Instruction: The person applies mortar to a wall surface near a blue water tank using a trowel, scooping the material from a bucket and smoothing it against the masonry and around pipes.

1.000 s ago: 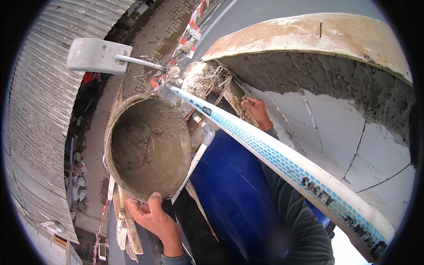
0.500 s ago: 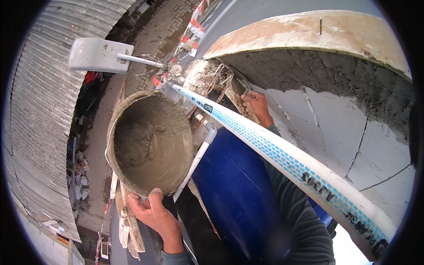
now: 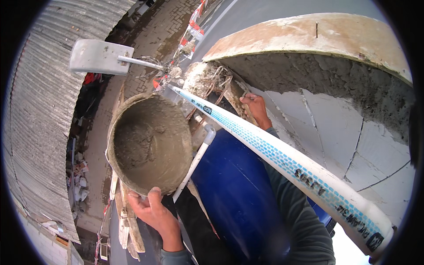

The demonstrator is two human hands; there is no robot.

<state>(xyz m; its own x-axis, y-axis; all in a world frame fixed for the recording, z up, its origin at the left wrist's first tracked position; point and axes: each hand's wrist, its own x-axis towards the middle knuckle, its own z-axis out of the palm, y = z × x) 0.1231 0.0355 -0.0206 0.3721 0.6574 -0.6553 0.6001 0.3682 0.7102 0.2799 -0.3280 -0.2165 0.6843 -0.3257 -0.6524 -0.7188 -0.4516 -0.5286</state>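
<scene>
My left hand (image 3: 157,218) is closed on the near rim of a round bucket (image 3: 110,152), thumb over the edge and fingers below. Grey wet mortar (image 3: 152,141) lies in its bottom and coats the inner walls. Farther right, my right hand (image 3: 257,109) curls around the edge of a mortar-stained wooden board (image 3: 234,99); part of that grip is hidden. Across the space between my arms runs a long white pipe (image 3: 274,150) with blue printed dashes, passing over the right forearm. I cannot tell what holds it up.
A curved wooden panel (image 3: 309,35) borders rough mortar (image 3: 318,73) above white blocks (image 3: 331,119). A white-grey slab on a pole (image 3: 99,56) juts out at the left, near a corrugated roof (image 3: 48,88). Below me are a blue barrel (image 3: 238,190), a thin elbowed pipe (image 3: 194,165) and wooden planks (image 3: 128,225).
The long pipe's near end has shifted a little, and its cut end now shows at the lower right. Both hands keep their holds, and the bucket stays in place.
</scene>
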